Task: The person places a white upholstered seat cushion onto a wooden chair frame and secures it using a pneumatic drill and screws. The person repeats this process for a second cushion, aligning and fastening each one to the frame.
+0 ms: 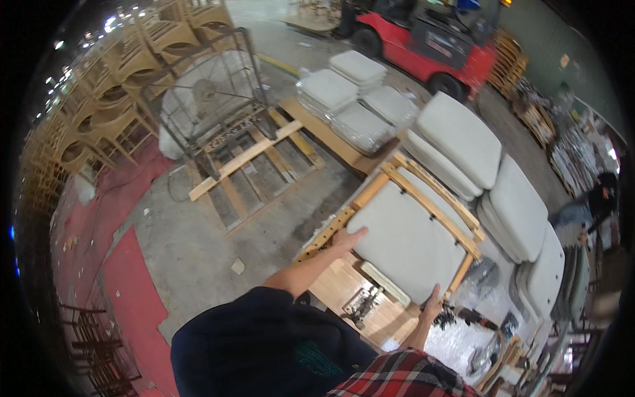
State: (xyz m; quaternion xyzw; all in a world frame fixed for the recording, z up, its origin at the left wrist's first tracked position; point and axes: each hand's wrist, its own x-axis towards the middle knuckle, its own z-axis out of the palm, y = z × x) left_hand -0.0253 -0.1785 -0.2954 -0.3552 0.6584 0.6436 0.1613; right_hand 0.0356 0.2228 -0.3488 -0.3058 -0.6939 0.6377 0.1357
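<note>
While both hands, left hand (346,238) and right hand (432,306), are clasping opposite edges of the seat frame (403,241) on the bench (337,284), it is looking stiff, fairly light.

Wooden chair frame (397,228) with pale grey padded seat lies tilted on the workbench; underside panel faces up

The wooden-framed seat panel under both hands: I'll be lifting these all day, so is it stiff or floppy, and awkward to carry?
The seat panel probably stays stiff: wooden rails run along its edges. It looks broad and flat, with left hand and right hand set far apart, so likely bulky rather than floppy. It overhangs the workbench, so it may tip if released.
</note>
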